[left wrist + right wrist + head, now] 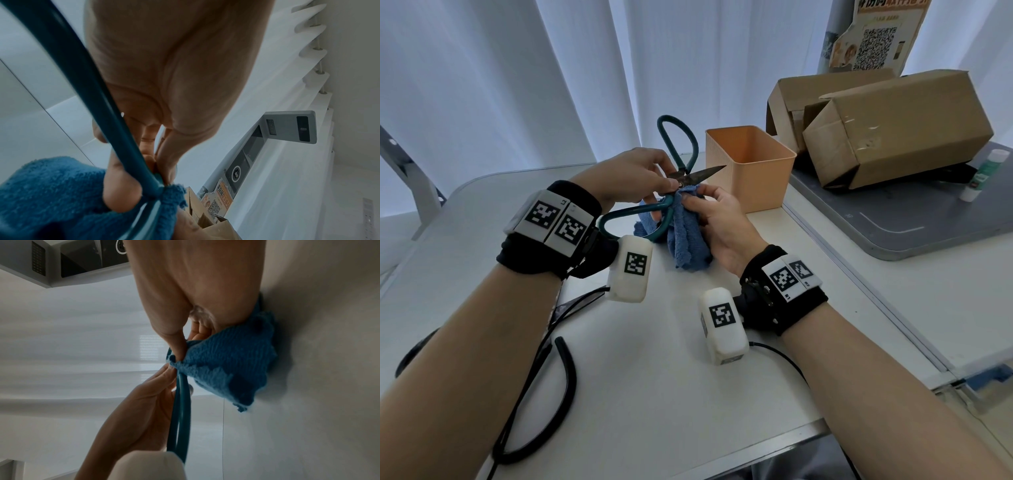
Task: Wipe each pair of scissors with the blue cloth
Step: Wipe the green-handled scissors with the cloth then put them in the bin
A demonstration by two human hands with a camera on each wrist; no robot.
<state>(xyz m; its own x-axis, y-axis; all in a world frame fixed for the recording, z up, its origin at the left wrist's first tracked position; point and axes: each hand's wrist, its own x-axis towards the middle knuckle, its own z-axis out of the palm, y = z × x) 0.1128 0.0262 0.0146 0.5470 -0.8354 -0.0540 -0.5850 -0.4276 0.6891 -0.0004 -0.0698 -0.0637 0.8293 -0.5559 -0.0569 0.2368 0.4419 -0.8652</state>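
A teal-handled pair of scissors is held above the white table, its dark blades pointing right toward the orange bin. My left hand pinches it at the pivot; the left wrist view shows a teal handle crossing the palm. My right hand grips the blue cloth and presses it round the scissors just below the pivot. In the right wrist view its thumb pinches the cloth against the teal handles. A black-handled pair lies at the lower left, partly under my left arm.
An empty orange bin stands just right of the blades. Behind it, cardboard boxes sit on a grey board beside a white bottle. Black cables trail over the table near my wrists.
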